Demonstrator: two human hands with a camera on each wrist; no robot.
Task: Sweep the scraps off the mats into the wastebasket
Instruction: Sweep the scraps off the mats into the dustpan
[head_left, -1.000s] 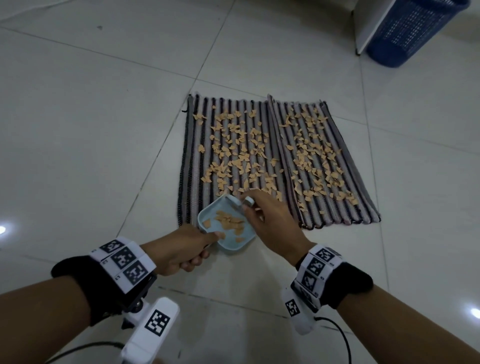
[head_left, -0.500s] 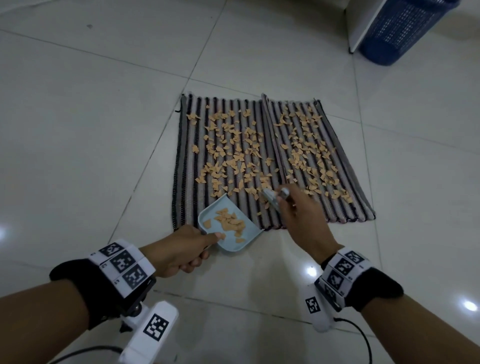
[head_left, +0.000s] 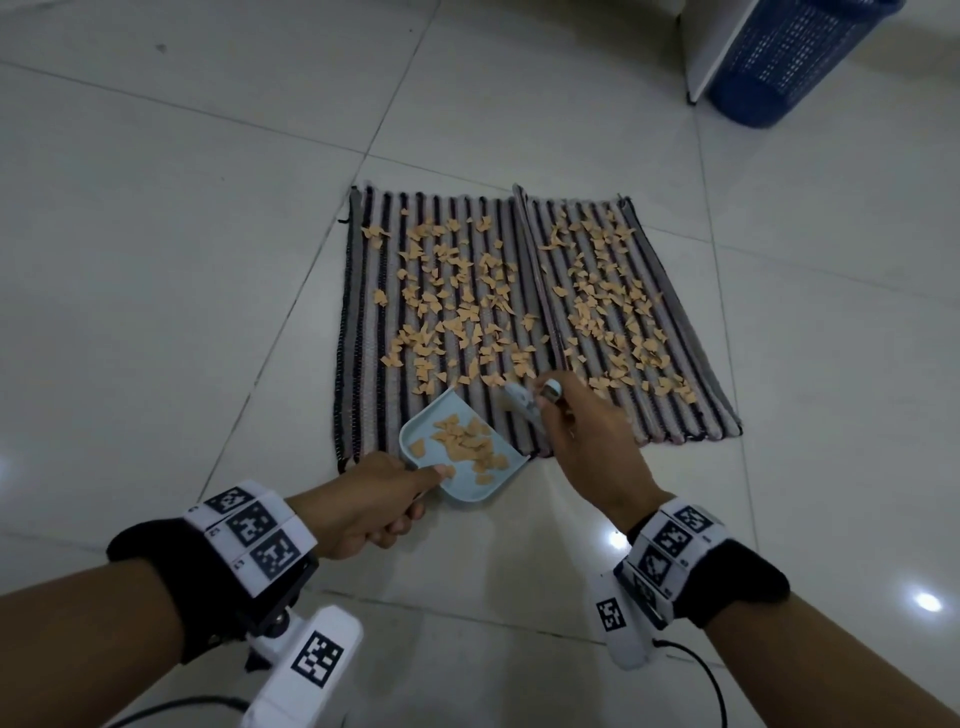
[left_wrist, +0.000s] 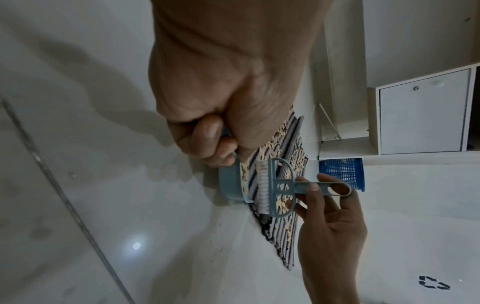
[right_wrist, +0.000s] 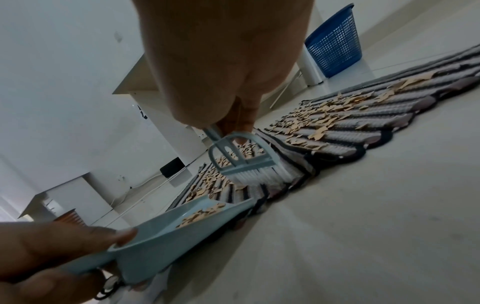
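Observation:
Two striped mats (head_left: 363, 322) (head_left: 691, 332) lie side by side on the tiled floor, both strewn with tan paper scraps (head_left: 457, 291). My left hand (head_left: 363, 504) grips the handle of a light blue dustpan (head_left: 457, 452) whose lip rests on the near edge of the left mat; several scraps lie in it. My right hand (head_left: 587, 436) pinches the handle of a small blue brush (head_left: 519, 402), its white bristles (right_wrist: 259, 174) on the mat just beyond the pan (right_wrist: 166, 232). The blue wastebasket (head_left: 784, 57) stands at the far right.
White furniture (head_left: 711, 47) stands against the wastebasket at the back right; a white cabinet (left_wrist: 423, 111) shows in the left wrist view. Bare tile floor surrounds the mats. Cables trail from both wrist cameras near the bottom.
My right hand drew the brush out of the dustpan and moved it right and forward onto the mat's near edge. The dustpan stayed put.

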